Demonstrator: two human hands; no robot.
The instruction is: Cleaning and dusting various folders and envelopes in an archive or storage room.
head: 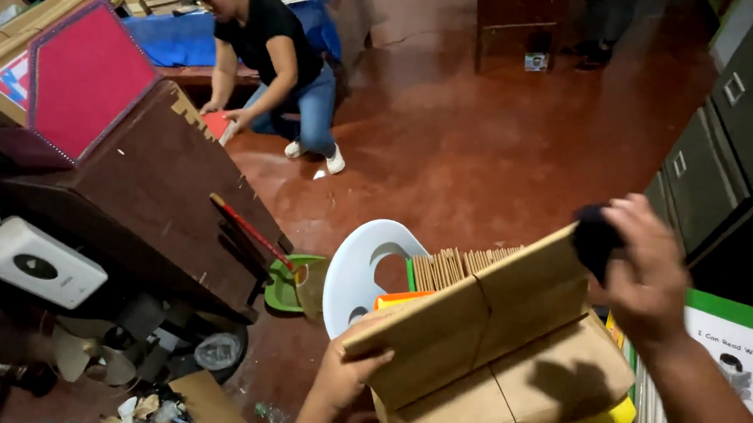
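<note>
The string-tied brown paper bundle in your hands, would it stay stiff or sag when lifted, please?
The bundle probably stays stiff: it holds flat and tilted though the left hand grips only one end. It looks fairly heavy, being thick like packed sheets. The string crossing it should keep it together, while the right hand presses a dark cloth on top.

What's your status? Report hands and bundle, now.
Left hand grips the tied brown bundle at its lower end. Right hand presses a dark cloth on its top corner. Nothing blocking.
</note>
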